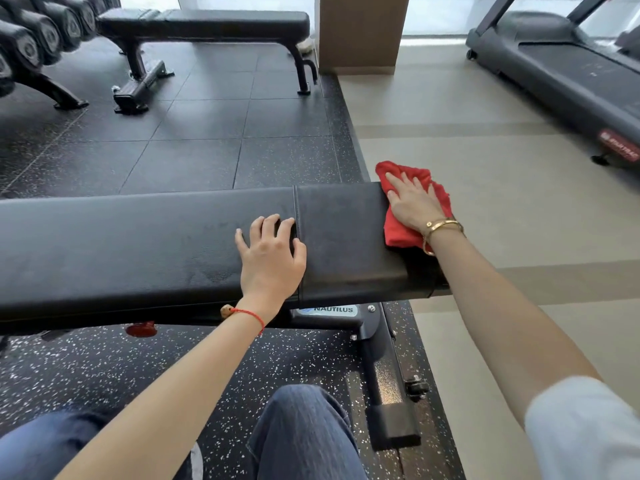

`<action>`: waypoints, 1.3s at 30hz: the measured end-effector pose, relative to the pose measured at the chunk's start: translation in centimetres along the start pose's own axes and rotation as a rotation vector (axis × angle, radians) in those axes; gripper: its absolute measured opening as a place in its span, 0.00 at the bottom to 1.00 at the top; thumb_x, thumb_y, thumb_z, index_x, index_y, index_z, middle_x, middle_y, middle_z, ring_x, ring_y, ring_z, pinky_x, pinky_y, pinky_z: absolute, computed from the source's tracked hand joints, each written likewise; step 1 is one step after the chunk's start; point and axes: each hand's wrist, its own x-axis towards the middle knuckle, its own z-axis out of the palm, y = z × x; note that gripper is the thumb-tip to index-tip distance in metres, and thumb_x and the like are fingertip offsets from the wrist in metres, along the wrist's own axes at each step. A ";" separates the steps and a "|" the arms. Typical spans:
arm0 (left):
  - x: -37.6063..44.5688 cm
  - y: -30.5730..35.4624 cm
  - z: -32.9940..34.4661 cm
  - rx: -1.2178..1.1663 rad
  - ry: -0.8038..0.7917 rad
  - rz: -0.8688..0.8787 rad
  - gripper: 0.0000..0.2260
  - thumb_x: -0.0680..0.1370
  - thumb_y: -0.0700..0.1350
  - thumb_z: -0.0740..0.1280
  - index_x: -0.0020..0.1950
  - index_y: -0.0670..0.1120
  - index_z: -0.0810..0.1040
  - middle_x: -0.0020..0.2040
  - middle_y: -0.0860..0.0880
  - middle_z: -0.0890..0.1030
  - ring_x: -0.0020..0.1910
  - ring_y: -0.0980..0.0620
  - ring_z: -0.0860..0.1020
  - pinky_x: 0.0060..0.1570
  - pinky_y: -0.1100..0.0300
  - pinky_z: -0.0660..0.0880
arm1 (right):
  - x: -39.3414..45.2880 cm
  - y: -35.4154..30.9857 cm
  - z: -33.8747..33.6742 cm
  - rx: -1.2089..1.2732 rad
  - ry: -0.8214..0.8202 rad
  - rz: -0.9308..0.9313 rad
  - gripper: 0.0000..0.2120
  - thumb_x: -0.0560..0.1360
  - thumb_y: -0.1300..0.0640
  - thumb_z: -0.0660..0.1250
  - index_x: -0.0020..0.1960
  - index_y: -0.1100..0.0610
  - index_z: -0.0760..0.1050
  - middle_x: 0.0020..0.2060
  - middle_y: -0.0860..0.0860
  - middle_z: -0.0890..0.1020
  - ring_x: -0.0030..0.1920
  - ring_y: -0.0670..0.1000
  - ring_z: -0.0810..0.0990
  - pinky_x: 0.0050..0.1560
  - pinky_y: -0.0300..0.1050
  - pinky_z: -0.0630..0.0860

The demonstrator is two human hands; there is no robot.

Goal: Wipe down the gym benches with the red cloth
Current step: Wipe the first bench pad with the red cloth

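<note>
Pressing the red cloth (401,226) flat with spread fingers, the right hand (412,202) wipes the near bench (138,244) end, while the left hand (270,258), fingers spread, steadies the pad.

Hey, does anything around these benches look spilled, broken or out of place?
One thing: a red object lies on the speckled floor under the near bench; what it is is unclear. The bench pad shows faint streaks but no visible damage. The far bench stands level.
</note>
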 end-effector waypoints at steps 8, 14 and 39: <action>0.0 -0.4 -0.5 -0.062 -0.034 -0.004 0.19 0.80 0.50 0.58 0.70 0.51 0.71 0.71 0.50 0.70 0.74 0.49 0.62 0.74 0.39 0.52 | -5.6 -5.7 2.6 -0.039 0.047 -0.323 0.25 0.83 0.52 0.51 0.79 0.48 0.52 0.79 0.53 0.55 0.78 0.56 0.54 0.77 0.56 0.46; 0.0 -3.1 -2.6 -0.118 0.039 0.001 0.16 0.79 0.45 0.61 0.66 0.48 0.76 0.67 0.49 0.75 0.70 0.49 0.67 0.74 0.44 0.56 | -6.1 -7.0 3.3 0.003 -0.003 -0.316 0.25 0.84 0.51 0.50 0.79 0.48 0.51 0.79 0.52 0.52 0.79 0.54 0.50 0.77 0.54 0.42; -1.1 -14.3 -5.1 0.051 0.120 -0.186 0.18 0.79 0.45 0.60 0.68 0.48 0.74 0.69 0.48 0.73 0.71 0.47 0.66 0.74 0.43 0.56 | -4.0 -18.3 5.9 0.027 -0.016 -0.486 0.24 0.83 0.48 0.49 0.78 0.42 0.52 0.79 0.46 0.53 0.79 0.52 0.49 0.77 0.54 0.40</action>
